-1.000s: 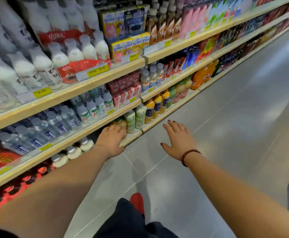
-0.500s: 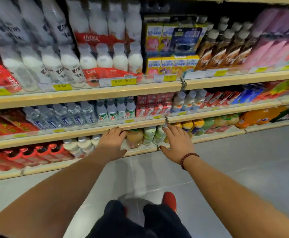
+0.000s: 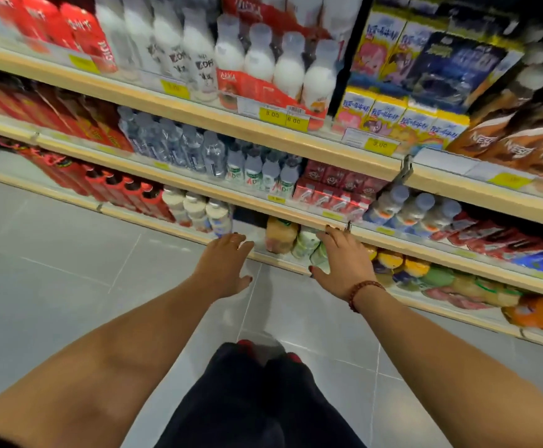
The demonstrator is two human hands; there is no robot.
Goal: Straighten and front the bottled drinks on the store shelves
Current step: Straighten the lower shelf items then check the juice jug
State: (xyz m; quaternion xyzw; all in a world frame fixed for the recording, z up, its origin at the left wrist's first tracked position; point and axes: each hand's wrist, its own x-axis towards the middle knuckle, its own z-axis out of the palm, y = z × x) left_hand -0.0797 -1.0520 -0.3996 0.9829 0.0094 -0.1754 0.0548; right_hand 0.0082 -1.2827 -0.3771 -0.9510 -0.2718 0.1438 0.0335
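Both my hands reach toward the bottom shelf (image 3: 283, 263) of a drinks aisle. My left hand (image 3: 223, 265) hovers with fingers spread, just in front of a gap beside some white bottles (image 3: 199, 210). My right hand (image 3: 344, 260), with a bead bracelet on the wrist, has fingers spread over pale green bottles (image 3: 307, 245); an orange-peach bottle (image 3: 281, 234) stands between the hands. Neither hand holds anything. Motion blur softens the labels.
Shelves above carry clear water bottles (image 3: 183, 147), small AD bottles (image 3: 257, 169), red cartons (image 3: 334, 192), milk bottles (image 3: 263, 56) and juice boxes (image 3: 402, 118). Grey tiled floor (image 3: 53, 270) lies on the left. My legs and red shoes (image 3: 257, 347) are below.
The view has swung left and tilted to face the shelves. Both hands have moved forward toward the bottom shelf, the right one now over the green bottles.
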